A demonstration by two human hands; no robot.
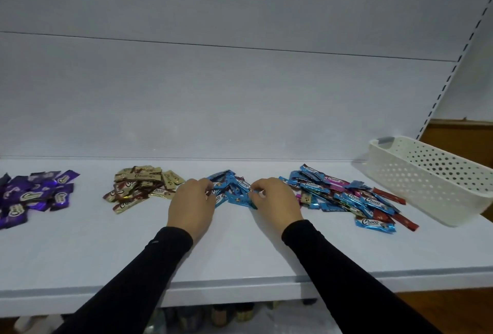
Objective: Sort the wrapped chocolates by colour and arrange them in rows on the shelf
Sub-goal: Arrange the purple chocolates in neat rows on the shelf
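Nearest the camera, two arms in black sleeves [333,259] reach forward over the front edge of the white shelf [80,248]. Below that edge, some jars or bottles show dimly on a lower level, too dark to identify.

Past the sleeves, both hands rest at the small pile of blue chocolates [232,190] in the middle of the shelf. The left hand [192,203] lies at the pile's left side, its fingers curled with the tips on the wrappers. The right hand [276,201] lies at the pile's right side, and its grip is closed on a blue wrapper, thumb and fingertips pinching its edge. Whether the left hand actually pinches a wrapper or only touches cannot be told.

To the left of the hands sits a heap of gold chocolates [141,188], and well apart at the far left a heap of purple chocolates [34,196]. Just beside the right hand lies the unsorted pile [354,197], mostly blue with red and pink wrappers mixed in.

Farther right, a white perforated basket [426,181] stands on the shelf, tilted. Behind everything rises the plain white back panel [213,93], with a slotted upright [453,66] at its right.
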